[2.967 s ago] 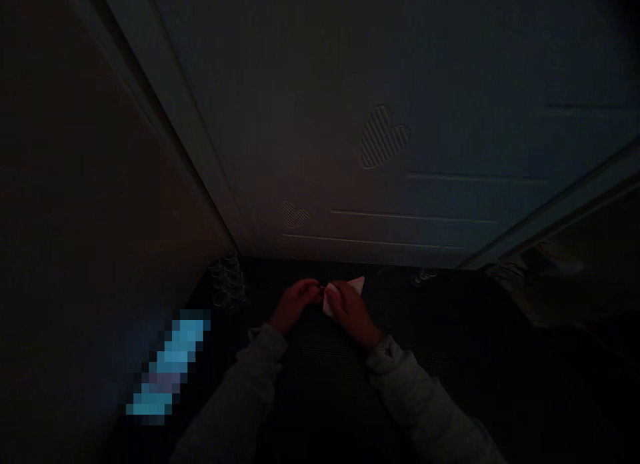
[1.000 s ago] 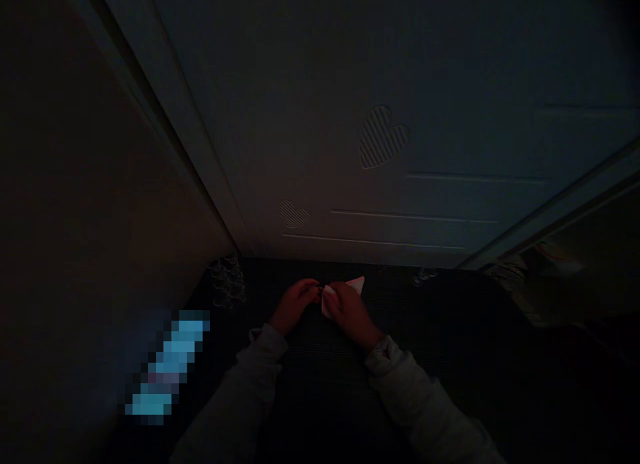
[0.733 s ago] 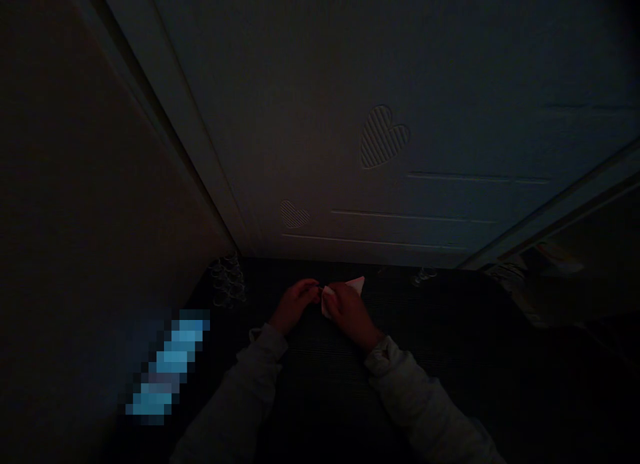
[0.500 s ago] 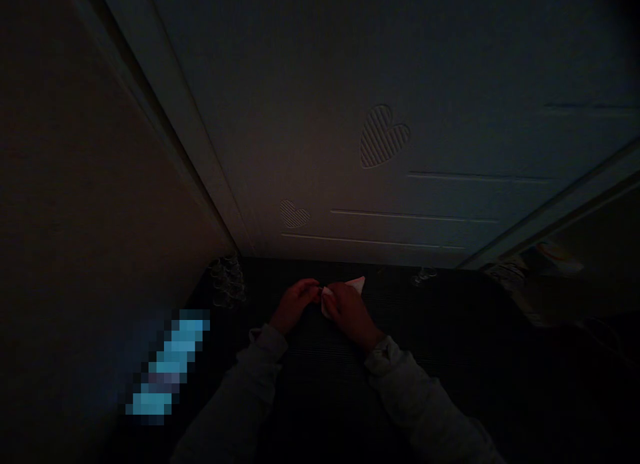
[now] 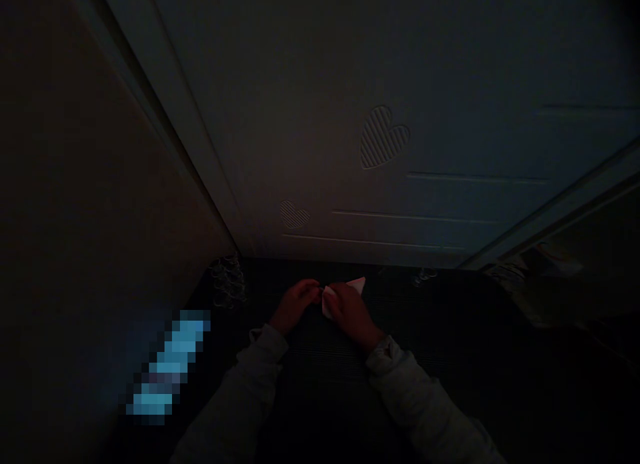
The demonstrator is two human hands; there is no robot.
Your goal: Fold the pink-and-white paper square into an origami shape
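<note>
You've got v. low light: brownish wall (image 5: pixel 90 204) frame L, heart-embossed panel (image 5: pixel 300 104) top ctr, dark tabletop (image 5: pixel 325 377) btm ctr.

There were two hands, one left hand (image 5: pixel 295 305) and one right hand (image 5: pixel 351 312), and two sleeves, a left sleeve (image 5: pixel 240 384) and a right sleeve (image 5: pixel 423 394). One white sheet (image 5: pixel 358 286) showed, along with one dark table (image 5: pixel 330 377) and one glowing blue patch (image 5: pixel 170 357). One pale panel (image 5: pixel 300 117) bore two hearts, a large heart (image 5: pixel 383 139) and a small heart (image 5: pixel 295 215), plus four long grooves (image 5: pixel 415 218). Clear round things made two clumps, a left clump (image 5: pixel 229 282) and a right clump (image 5: pixel 424 276); the dimness hid how many each contained.
</note>
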